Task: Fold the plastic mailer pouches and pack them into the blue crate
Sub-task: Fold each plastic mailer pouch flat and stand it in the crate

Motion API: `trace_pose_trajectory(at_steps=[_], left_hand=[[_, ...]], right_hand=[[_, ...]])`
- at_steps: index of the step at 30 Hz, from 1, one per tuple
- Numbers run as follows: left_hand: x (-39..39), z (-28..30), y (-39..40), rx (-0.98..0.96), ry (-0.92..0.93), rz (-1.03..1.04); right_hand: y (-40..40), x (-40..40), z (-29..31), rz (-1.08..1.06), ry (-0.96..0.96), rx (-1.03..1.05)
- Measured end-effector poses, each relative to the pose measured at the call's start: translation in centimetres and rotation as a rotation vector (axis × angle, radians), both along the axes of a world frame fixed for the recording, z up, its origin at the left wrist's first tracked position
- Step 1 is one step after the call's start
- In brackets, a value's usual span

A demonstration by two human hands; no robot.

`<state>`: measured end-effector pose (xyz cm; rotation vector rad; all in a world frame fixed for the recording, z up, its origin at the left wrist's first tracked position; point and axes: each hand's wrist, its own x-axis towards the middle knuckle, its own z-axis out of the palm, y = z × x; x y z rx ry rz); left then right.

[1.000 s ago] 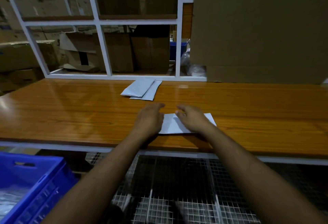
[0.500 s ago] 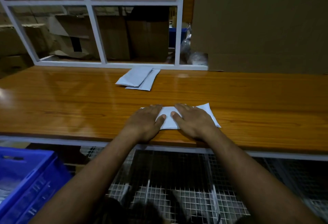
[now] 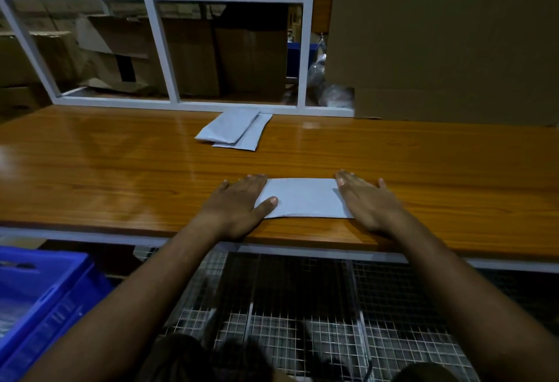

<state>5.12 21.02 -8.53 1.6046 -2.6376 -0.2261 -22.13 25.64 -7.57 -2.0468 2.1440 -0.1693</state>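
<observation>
a folded white pouch (image 3: 302, 197) is lying flat near the front edge of the wooden table (image 3: 121, 170). the left hand (image 3: 239, 203) is pressing down on the pouch's left end with fingers straight and close together, the thumb stretching across onto the pouch. the right hand (image 3: 367, 200) is lying flat on the right end, fingers straight and slightly spread, covering that edge. neither hand is curling round anything.

further back on the table, near the white frame (image 3: 163, 49), two more pouches (image 3: 233, 132) are lying overlapped, the upper one partly covering the lower. they are sitting well apart from the hands.

the blue crate (image 3: 42, 300) is standing lower than the table at the bottom left, beside the left forearm; something pale is showing inside it, too blurred to tell. a wire mesh rack (image 3: 302, 321) is sitting below the table edge. cardboard boxes (image 3: 187, 55) are standing behind the frame, and a big cardboard sheet (image 3: 438, 34) is rising at the back right.
</observation>
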Motion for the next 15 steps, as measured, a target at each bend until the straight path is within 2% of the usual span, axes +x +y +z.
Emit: trace_pose_trajectory(at_steps=[4, 8, 12, 15], left_hand=[[0.2, 0.4, 0.5, 0.008, 0.031, 0.016], [1.5, 1.6, -0.3, 0.017, 0.016, -0.05], [0.9, 2.9, -0.3, -0.142, -0.036, -0.017], [-3.2, 3.5, 1.6, -0.184, -0.005, -0.074]], right_hand=[[0.5, -1.8, 0.1, -0.012, 0.066, 0.043], [0.6, -2.8, 0.7, 0.048, 0.0, 0.065], [0.7, -2.0, 1.6, 0.066, -0.122, -0.006], [0.5, -0.9, 0.7, 0.112, -0.024, 0.024]])
